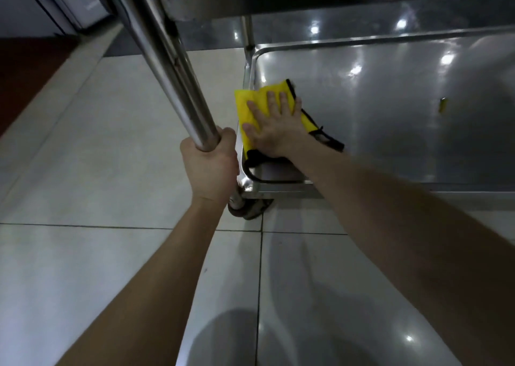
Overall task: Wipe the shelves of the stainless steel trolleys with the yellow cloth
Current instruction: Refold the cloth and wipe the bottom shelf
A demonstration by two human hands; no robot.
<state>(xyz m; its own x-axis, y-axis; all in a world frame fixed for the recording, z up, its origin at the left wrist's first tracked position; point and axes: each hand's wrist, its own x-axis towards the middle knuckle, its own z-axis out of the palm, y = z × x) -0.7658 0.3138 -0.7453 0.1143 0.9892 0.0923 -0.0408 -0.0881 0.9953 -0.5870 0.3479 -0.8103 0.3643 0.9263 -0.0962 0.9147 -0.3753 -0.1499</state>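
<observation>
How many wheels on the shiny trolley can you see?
1. The wheel sits on the floor under the near corner of the shelf, just below the left hand gripping the post. Other wheels may be hidden under the shelf.

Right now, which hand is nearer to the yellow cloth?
Right. The right hand lies flat on the yellow cloth at the shelf corner; the left hand grips the trolley post just beside it.
</observation>
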